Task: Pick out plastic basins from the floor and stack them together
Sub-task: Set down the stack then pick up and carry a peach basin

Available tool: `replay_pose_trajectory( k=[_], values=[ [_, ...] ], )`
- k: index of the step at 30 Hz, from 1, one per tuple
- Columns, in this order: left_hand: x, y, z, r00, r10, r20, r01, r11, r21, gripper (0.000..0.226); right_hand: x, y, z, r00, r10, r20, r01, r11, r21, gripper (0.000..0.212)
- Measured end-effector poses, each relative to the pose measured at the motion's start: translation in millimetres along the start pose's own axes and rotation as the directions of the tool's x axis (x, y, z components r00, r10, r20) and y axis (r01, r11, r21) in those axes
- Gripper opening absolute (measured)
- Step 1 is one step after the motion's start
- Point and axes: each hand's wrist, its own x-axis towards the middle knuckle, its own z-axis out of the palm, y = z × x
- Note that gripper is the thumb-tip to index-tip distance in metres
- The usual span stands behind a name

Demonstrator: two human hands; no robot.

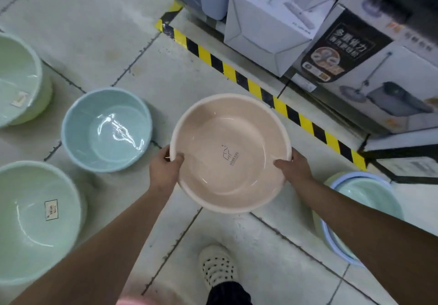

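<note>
Both hands, left [163,170] and right [295,166], grip opposite rims of the round peach plastic basin [231,153], fingers curled over the edge, holding it level above the tiled floor [99,43]. The nested blue-and-green basin stack [369,195] beside the right forearm is the likely destination; a pale blue basin [106,129] waits on the floor.

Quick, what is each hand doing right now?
Left hand: closed on the pink basin's rim.
Right hand: closed on the opposite rim.
</note>
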Motion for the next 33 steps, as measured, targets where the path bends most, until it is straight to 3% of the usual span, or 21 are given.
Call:
replay_pose_trajectory(
  k=[8,19,24,31,33],
  values=[
    [50.8,-28.5,64.0,0.993,-0.088,0.076,0.089,0.996,-0.004,0.030,57.8,46.7,18.0,0.987,0.145,-0.075,-0.128,0.971,0.201,0.033],
    [62.9,-86.7,83.0,0.992,-0.123,-0.002,0.123,0.992,0.016,0.028,87.0,84.6,51.8,0.991,0.104,-0.087,-0.097,0.992,0.083,0.044],
    [70.4,-97.1,94.8,0.994,-0.087,-0.060,0.096,0.979,0.180,0.033,91.0,92.1,57.9,0.990,0.092,-0.111,-0.092,0.996,0.011,0.050],
    [75.1,-98.9,94.2,0.990,-0.125,0.060,0.103,0.956,0.276,0.038,83.4,99.2,69.0,0.985,0.083,-0.152,-0.090,0.995,-0.039,0.052],
    [79.4,-95.9,91.5,0.980,-0.194,0.052,0.172,0.945,0.278,0.039,75.0,91.4,67.9,0.987,0.065,-0.148,-0.076,0.995,-0.070,0.055]
  ],
)
